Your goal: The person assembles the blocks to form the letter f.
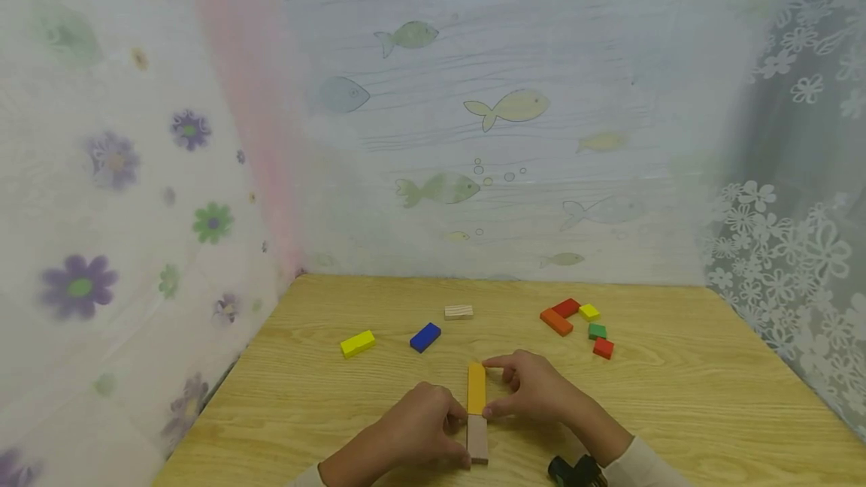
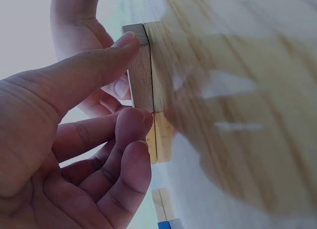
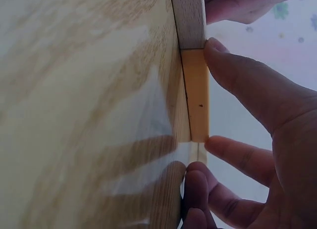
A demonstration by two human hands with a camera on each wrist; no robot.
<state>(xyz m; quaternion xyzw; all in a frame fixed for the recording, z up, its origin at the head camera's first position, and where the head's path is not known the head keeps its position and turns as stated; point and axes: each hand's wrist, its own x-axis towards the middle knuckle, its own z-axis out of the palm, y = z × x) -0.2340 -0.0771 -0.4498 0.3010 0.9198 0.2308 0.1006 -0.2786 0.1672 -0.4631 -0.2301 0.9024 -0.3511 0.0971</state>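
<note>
— Fingers first: what are yours doing?

— My left hand (image 1: 413,427) pinches the plain beige wooden block (image 1: 476,438) between thumb and fingertips. My right hand (image 1: 534,385) grips the long yellow wooden block (image 1: 476,388) the same way.

— Where do those blocks lie?

— End to end, touching, flat on the light wooden table (image 1: 710,397), near its front edge. A blue block (image 1: 425,337) sits farther back.
</note>
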